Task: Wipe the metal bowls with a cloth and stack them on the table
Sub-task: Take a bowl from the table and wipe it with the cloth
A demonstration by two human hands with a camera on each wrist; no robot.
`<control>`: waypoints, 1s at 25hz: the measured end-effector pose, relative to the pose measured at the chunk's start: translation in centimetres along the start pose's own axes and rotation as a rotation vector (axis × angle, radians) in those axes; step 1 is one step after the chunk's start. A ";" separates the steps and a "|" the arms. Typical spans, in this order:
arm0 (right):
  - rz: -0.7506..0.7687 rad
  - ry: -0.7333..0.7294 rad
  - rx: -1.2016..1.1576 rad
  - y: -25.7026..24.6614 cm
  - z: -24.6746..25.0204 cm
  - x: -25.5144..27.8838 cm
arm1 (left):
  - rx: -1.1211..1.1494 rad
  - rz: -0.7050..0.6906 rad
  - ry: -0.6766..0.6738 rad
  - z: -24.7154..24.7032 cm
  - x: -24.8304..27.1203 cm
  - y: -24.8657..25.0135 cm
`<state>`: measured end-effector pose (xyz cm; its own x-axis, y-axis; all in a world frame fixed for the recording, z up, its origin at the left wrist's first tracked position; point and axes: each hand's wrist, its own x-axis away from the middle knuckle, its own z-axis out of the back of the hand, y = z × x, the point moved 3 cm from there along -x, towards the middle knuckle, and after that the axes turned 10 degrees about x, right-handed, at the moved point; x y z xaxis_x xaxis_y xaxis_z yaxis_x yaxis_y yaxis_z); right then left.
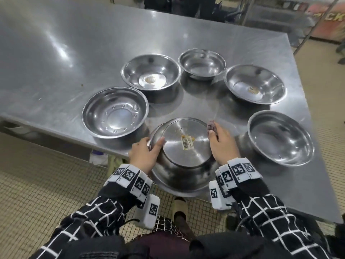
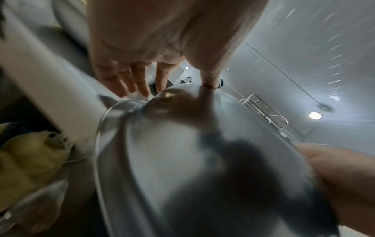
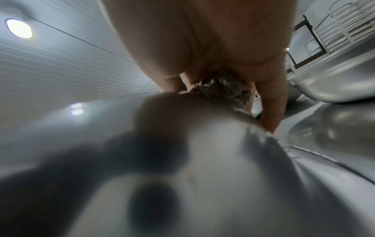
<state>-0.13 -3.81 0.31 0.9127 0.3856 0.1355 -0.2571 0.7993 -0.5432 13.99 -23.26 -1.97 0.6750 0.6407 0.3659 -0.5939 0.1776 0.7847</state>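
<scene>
A metal bowl (image 1: 184, 144) is held bottom-up and tilted at the table's near edge, its base facing me with a barcode sticker (image 1: 187, 143) and yellow specks on it. My left hand (image 1: 147, 148) grips its left side, thumb on the base; the left wrist view shows this left hand (image 2: 162, 77) on the bowl (image 2: 172, 144). My right hand (image 1: 222, 144) holds a bunched dark cloth (image 1: 211, 127) against the bowl's right edge. In the right wrist view the cloth (image 3: 223, 88) is pressed between the right hand (image 3: 213, 48) and the bowl (image 3: 202, 160).
Several more bowls stand upright in an arc on the steel table (image 1: 56, 53): left (image 1: 115, 112), back left (image 1: 150, 71), back (image 1: 202, 61), back right (image 1: 254, 84), right (image 1: 281, 137). Two show residue at the bottom. A yellow bag (image 2: 30, 157) lies under the table.
</scene>
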 end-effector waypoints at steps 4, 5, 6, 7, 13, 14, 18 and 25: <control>-0.025 0.015 -0.025 0.1 -0.9 4.1 | 0.079 0.187 0.015 0.0 3.8 -2.6; -0.036 0.025 -0.031 0.1 -1.1 5.2 | 0.209 0.207 -0.001 -0.3 4.2 -3.4; -0.048 0.038 -0.039 0.2 -1.1 6.1 | 0.353 0.216 -0.028 -0.5 4.5 -4.1; -0.068 0.053 -0.062 0.4 -1.2 6.9 | 0.471 0.224 -0.027 -0.7 5.0 -4.5; -0.170 0.148 -0.297 2.0 0.1 10.9 | 0.517 0.024 0.081 0.3 6.5 -4.2; -0.198 0.157 -0.349 2.6 0.6 11.3 | 0.554 0.001 0.090 0.2 6.8 -3.9; -0.323 0.172 -0.600 6.6 2.1 13.0 | 0.560 -0.004 0.000 -1.8 7.8 -1.7; -0.472 0.346 -0.644 14.5 9.6 16.6 | 0.572 -0.100 -0.182 -8.9 10.8 6.5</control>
<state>8.29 18.60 2.63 0.9507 -0.1656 0.2621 0.3070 0.3840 -0.8708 13.55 -8.56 2.63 0.8097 0.4943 0.3163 -0.2280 -0.2317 0.9457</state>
